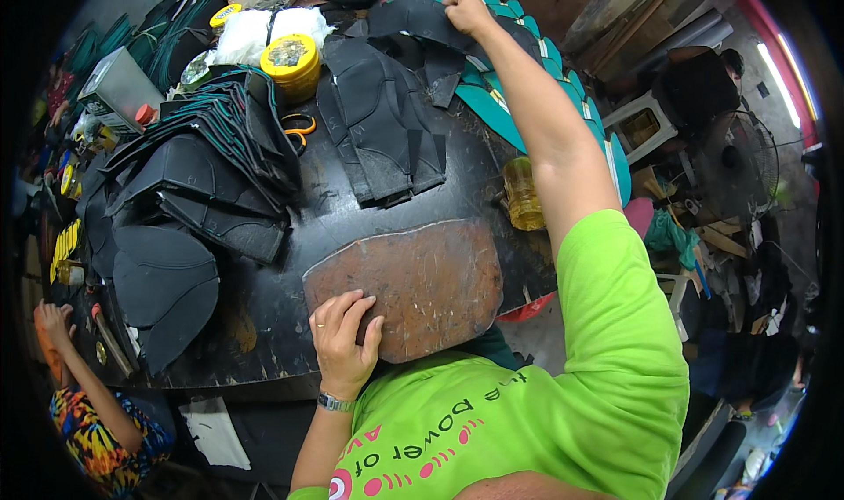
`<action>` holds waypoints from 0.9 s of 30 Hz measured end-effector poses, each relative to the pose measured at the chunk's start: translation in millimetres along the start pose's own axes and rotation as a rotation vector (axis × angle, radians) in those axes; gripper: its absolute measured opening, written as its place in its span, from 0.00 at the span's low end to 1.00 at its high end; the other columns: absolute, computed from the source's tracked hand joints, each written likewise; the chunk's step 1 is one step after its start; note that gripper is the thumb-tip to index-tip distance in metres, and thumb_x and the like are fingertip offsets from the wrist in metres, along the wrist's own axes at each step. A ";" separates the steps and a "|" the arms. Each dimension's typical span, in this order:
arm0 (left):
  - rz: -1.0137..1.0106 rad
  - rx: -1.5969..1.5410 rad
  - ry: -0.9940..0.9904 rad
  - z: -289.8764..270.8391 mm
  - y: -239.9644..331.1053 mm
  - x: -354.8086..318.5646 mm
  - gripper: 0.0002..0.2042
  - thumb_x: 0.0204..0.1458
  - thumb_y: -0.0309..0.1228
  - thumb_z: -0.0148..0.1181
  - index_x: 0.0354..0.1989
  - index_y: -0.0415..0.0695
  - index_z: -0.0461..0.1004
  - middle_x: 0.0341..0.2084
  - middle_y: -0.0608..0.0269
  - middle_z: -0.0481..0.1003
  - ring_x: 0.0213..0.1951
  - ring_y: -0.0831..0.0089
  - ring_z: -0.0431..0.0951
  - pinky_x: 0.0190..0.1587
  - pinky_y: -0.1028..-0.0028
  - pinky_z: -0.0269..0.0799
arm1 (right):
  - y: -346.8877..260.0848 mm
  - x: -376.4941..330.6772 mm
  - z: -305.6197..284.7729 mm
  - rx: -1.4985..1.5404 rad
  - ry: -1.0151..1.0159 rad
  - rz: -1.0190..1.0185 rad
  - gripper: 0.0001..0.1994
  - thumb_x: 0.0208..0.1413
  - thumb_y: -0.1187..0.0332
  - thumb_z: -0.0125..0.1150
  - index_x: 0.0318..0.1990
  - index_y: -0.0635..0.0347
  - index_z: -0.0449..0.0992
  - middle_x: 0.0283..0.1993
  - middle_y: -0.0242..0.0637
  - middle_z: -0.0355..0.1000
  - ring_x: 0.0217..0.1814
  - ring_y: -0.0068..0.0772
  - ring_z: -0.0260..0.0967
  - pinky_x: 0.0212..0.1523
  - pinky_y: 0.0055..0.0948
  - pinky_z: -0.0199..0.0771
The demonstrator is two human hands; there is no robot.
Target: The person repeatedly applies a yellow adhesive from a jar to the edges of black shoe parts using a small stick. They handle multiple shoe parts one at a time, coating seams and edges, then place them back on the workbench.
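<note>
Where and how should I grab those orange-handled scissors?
Probably by the orange handles, from the near right side: they stick out into the gap between the black stack and the black panels; I can't make out the blades.

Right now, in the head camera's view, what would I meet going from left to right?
Another person's hand, a metal tin, the wearer's left hand, the wearer's right hand, an amber see-through jar, a fan.
</note>
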State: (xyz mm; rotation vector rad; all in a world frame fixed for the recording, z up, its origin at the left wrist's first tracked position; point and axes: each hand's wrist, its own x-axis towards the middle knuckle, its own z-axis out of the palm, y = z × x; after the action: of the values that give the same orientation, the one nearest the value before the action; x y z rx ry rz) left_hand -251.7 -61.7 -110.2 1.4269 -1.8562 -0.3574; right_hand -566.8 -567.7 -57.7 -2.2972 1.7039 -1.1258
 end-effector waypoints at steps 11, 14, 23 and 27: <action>0.004 0.001 -0.012 -1.2 -0.8 0.8 0.13 0.50 0.32 0.68 0.44 0.44 0.81 0.48 0.61 0.77 0.52 0.59 0.74 0.56 0.62 0.65 | -119.3 -82.0 -25.6 0.258 -0.171 0.248 0.42 0.55 0.72 0.59 0.76 0.51 0.47 0.53 0.49 0.71 0.51 0.42 0.71 0.53 0.37 0.72; 0.026 -0.007 0.005 -0.8 -2.0 0.2 0.12 0.50 0.32 0.68 0.43 0.44 0.81 0.48 0.60 0.77 0.52 0.58 0.74 0.56 0.61 0.65 | -169.6 -122.6 -25.4 0.019 -0.164 0.006 0.52 0.49 0.43 0.71 0.75 0.51 0.48 0.48 0.60 0.77 0.52 0.61 0.76 0.53 0.50 0.76; 0.095 -0.037 0.068 2.6 -4.4 -2.9 0.09 0.53 0.30 0.65 0.42 0.43 0.80 0.45 0.59 0.78 0.50 0.57 0.75 0.56 0.61 0.66 | -195.4 -174.3 17.6 0.203 -0.155 0.257 0.53 0.44 0.67 0.72 0.76 0.51 0.42 0.50 0.57 0.77 0.55 0.60 0.75 0.58 0.48 0.72; 0.121 -0.080 0.112 5.2 -9.7 -5.7 0.10 0.56 0.30 0.64 0.45 0.43 0.79 0.40 0.60 0.79 0.46 0.59 0.76 0.54 0.62 0.67 | -202.1 -184.1 12.7 0.466 0.008 0.227 0.48 0.46 0.75 0.70 0.75 0.49 0.50 0.38 0.43 0.74 0.42 0.43 0.75 0.49 0.37 0.74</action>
State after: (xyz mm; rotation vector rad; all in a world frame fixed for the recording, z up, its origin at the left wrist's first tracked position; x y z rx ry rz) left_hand -248.0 -60.9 -121.9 1.2499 -1.8071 -0.2825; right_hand -418.9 -337.7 -68.5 -1.7766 1.4620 -1.3127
